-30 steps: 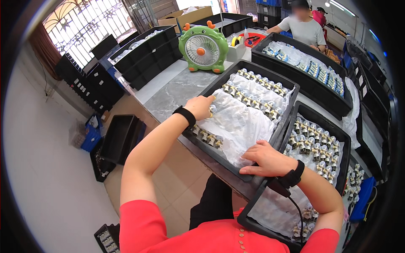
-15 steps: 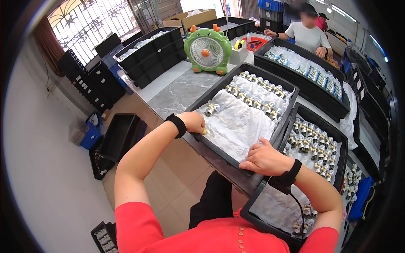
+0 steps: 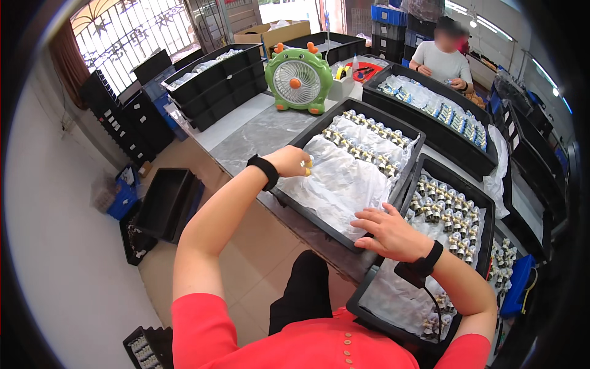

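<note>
My left hand [image 3: 289, 161] is over the left side of a black tray [image 3: 335, 232] lined with a crumpled white sheet [image 3: 335, 178]. Its fingers are closed round a small brass-and-clear fitting [image 3: 308, 165], mostly hidden by the hand. Rows of similar fittings [image 3: 365, 149], with clear domes and brass-coloured parts, lie at the tray's far side. Near the front right corner my right hand [image 3: 393, 234] is open, fingers spread above the sheet, holding nothing.
A second black tray [image 3: 490, 234] of fittings stands at the right. Behind are a green fan [image 3: 299, 80], stacked black crates [image 3: 215, 86] and another filled crate [image 3: 430, 135]. A person in a white shirt [image 3: 442, 64] sits across, handling something small. The table's edge [image 3: 295, 224] runs along the front.
My left hand has moved away from the tray's near left edge to the fitting that stood apart there. My right hand has lifted slightly, its fingers spreading.
</note>
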`<state>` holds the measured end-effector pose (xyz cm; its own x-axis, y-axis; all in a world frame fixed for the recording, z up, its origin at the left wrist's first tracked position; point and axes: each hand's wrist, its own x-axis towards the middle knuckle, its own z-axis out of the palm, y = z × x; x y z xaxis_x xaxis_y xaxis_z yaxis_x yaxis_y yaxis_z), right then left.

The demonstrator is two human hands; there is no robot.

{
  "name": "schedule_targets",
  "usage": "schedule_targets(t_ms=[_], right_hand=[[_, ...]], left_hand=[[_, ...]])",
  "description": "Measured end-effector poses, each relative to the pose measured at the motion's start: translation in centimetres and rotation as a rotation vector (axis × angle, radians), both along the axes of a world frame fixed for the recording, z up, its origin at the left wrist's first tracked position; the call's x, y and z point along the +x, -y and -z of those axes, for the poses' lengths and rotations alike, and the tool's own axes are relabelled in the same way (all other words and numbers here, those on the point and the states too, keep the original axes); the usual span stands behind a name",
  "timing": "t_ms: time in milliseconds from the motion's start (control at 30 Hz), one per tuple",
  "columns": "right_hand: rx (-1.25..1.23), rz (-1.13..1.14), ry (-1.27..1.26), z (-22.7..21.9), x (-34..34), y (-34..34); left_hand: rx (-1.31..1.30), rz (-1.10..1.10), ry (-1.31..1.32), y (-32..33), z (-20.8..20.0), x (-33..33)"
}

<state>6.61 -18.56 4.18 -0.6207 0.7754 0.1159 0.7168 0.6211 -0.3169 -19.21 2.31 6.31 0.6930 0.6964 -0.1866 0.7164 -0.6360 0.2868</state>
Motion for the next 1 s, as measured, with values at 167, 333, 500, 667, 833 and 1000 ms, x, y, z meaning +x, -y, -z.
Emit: schedule_targets(t_ms=[167,333,500,667,833,1000], right_hand=[[0.17,0.017,0.003,-1.2,0.2,2.1],[0.136,0.047,-0.017,-2.8,1.8,5.3],[0.08,0.144,-0.071,-2.4,4.4,7.9],[0.078,0.21,-0.148,-1.1,5.7,8.5],[0.104,0.214,-0.247,0.2,6.6,8.3],[0.091,0.201,-0.316,0.4,7.2,7.9]], left_hand=[[0.019,-0.124,-0.152,-1.9,1.3,2.6],[0.0,-0.093,-0.251,-2.7,3.1,2.8],[-0.021,-0.131,-0.242,-2.9,3.6,2.5],[0.037,-0.183,-0.238,-1.8,3.8,2.6],[0.015,-0.198,-0.191,-1.6,3.7,3.2],[0.198,-0.221,-0.054,-2.8,5.2,2.6]])
